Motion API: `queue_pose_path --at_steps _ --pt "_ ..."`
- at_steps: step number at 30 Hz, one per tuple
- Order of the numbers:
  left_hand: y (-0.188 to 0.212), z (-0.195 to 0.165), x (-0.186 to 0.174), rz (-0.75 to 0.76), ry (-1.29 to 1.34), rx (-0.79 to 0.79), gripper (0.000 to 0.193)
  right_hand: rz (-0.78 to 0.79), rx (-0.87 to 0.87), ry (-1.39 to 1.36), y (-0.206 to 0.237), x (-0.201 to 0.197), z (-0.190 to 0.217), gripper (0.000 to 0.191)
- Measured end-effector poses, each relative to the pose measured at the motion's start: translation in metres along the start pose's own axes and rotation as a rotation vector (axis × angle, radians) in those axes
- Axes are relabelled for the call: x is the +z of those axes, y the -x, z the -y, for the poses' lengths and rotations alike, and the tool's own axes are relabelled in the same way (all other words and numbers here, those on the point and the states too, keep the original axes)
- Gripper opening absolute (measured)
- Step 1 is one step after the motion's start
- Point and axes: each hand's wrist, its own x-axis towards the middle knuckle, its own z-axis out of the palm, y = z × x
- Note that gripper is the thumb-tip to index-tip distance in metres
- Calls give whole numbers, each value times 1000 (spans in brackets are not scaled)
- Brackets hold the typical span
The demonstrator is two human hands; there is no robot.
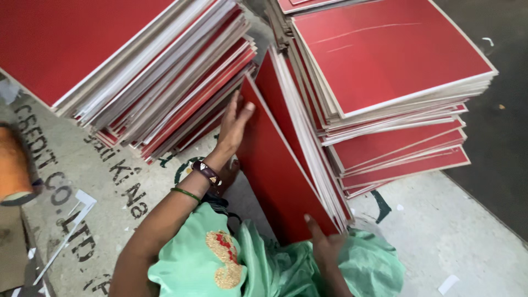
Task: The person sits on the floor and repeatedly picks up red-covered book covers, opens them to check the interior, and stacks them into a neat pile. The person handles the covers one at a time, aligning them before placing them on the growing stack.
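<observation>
A bundle of red boards (275,165) with pale edges stands on edge between two tall stacks. My left hand (234,125) lies flat against the upper left face of the nearest board, fingers spread upward. Lower down, my right hand (324,245) grips the bundle's bottom corner near my lap. The left stack of red boards (137,60) is fanned and leaning. To the right, the other stack (390,71) lies flat, its top board bright red.
A printed pale sack or mat (93,181) covers the floor on the left. An orange object (14,165) sits at the left edge. Green cloth (264,264) covers my lap. Dark floor (503,132) lies to the right, with paper scraps about.
</observation>
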Motion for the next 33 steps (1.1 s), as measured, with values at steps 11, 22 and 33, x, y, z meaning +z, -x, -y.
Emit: queue_pose_path --at_steps 11,22,33 --pt "-26 58 -58 -265 270 143 104 325 -141 371 -47 -118 -27 36" --pt "6 66 -45 178 510 -1 107 157 -227 23 -126 -81 17 71" --pt "8 72 -41 143 261 48 127 17 -238 174 -96 -115 -40 54"
